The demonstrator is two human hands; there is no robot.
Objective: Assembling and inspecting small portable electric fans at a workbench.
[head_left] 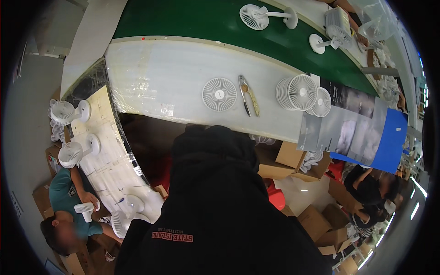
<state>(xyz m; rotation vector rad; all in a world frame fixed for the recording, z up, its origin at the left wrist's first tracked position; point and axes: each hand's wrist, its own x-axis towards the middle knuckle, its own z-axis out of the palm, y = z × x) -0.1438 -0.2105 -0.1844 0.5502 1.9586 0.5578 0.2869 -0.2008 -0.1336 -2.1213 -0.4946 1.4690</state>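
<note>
Neither the left hand nor the right hand of the wearer can be seen past the black hoodie (215, 183), so I cannot tell how far open either grip is or whether it has hold of anything. The hoodie bears a small block of red-edged lettering, with a fainter line above it.

At 12 o'clock, a round white grille (219, 94) lies flat on the white worktable (160, 78), its hub carrying a small dark mark too tiny to read. Just beside it, toward 1 o'clock, lie pliers (249, 95), their handles spread. At 2 o'clock stands a stack of grilles (298, 92), near printed sheets (360, 121) that reach toward 3 o'clock; these show pale lettering and grey pictures, with a blue board (390, 140) beyond.

Between 7 and 8 o'clock, a white fan (123, 222) is just beside the hoodie's left sleeve. Two more white fans (71, 153) stand around 9 o'clock, along the side bench (110, 160). At 8 o'clock, a co-worker in a teal top (64, 195) with a dark badge has a hand at a small white fan part (85, 208). Past 12 o'clock, another fan (254, 17) lies on the green belt (183, 18).
</note>
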